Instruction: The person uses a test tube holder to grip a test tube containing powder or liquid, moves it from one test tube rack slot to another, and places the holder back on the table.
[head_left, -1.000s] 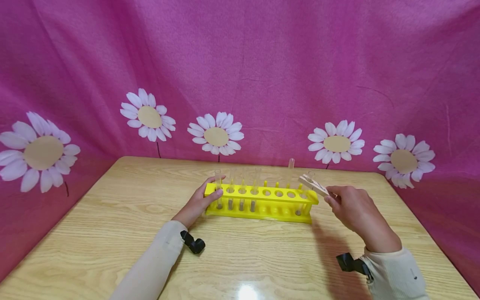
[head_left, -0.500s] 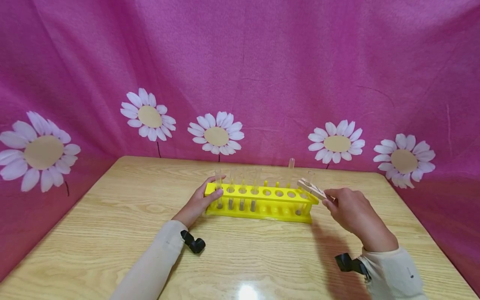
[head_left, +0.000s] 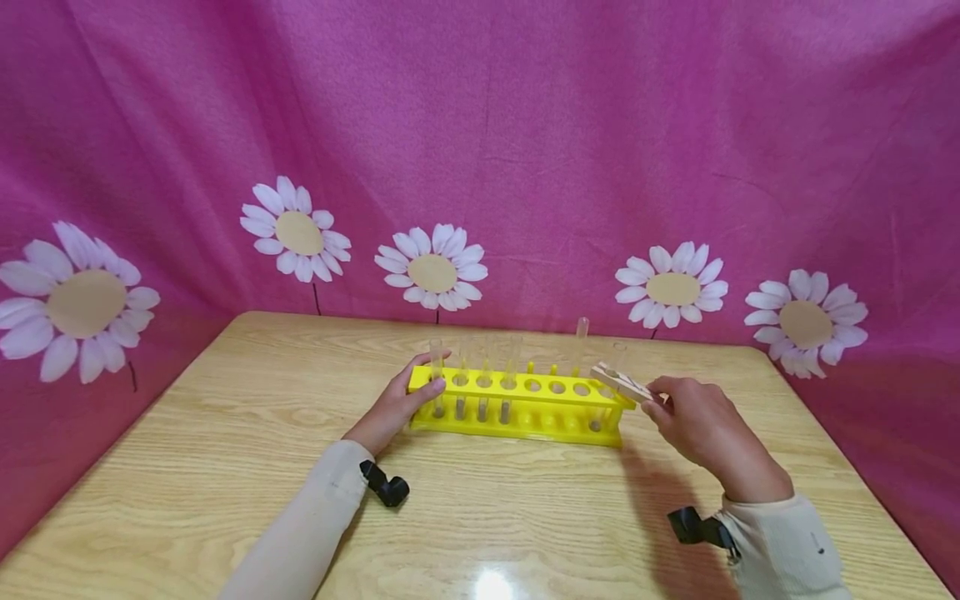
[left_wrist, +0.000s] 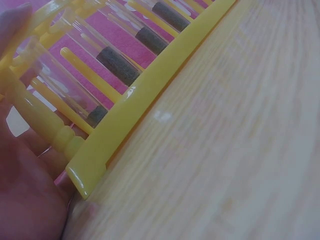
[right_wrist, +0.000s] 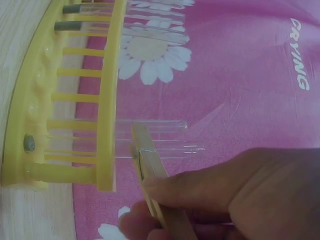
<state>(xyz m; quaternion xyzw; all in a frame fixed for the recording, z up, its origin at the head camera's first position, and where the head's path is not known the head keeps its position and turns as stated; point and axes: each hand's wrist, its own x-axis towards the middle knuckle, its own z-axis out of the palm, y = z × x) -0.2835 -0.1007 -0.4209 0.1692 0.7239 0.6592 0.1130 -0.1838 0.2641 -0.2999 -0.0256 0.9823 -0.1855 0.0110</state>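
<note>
Left hand [head_left: 397,406] grips left end of yellow rack [head_left: 545,394], just below centre of head frame; right hand [head_left: 716,429] pinches wooden clamp [head_left: 624,383] at right-end tube [right_wrist: 177,148]. Pink cloth [right_wrist: 250,95], right-wrist view upper right: "CRYING".

The rack [head_left: 525,396] mid-frame is yellow, the cloth [head_left: 510,150] up top magenta with white daisies [head_left: 431,273], the table [head_left: 465,508] below pale wood-grain.

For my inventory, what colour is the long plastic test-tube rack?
The rack is yellow, clearest in the head view.
</note>
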